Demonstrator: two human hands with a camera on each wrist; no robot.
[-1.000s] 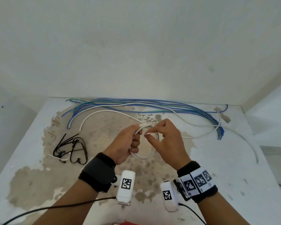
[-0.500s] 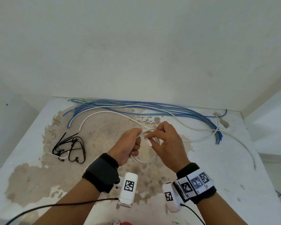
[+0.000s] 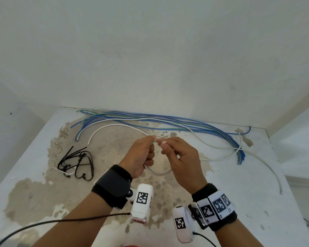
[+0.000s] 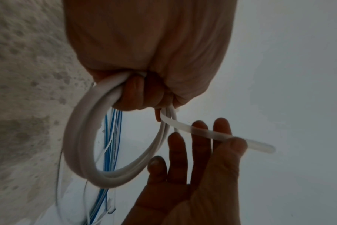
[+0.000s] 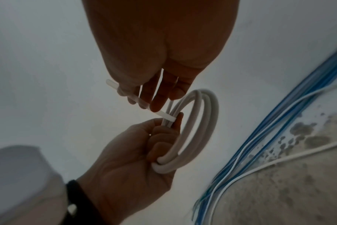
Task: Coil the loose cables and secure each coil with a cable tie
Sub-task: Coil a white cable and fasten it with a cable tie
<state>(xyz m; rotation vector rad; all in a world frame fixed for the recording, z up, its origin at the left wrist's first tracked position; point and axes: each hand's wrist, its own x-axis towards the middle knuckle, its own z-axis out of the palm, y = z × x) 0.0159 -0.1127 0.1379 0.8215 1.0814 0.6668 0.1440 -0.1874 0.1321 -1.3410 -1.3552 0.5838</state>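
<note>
My left hand (image 3: 149, 146) grips a small coil of white cable (image 3: 159, 172) above the stained table (image 3: 34, 193). In the left wrist view the coil (image 4: 83, 144) hangs as a few loops from my curled fingers. A translucent white cable tie (image 4: 202, 131) sticks out from the coil beside my left thumb. My right hand (image 3: 165, 145) pinches the tie's tail between thumb and fingers, right next to the left hand. The right wrist view shows the cable tie (image 5: 164, 115) running from the coil (image 5: 202, 121) into my right fingers.
A long bundle of blue cables (image 3: 168, 120) lies along the table's far edge by the wall. Loose white cables (image 3: 118, 125) curve in front of it, and one (image 3: 268, 164) trails to the right. Several black cable ties (image 3: 77, 163) lie at the left.
Both hands stay together holding the coil and tie. My right fingertips have drawn slightly closer to the left thumb, and the hands sit a little higher in view.
</note>
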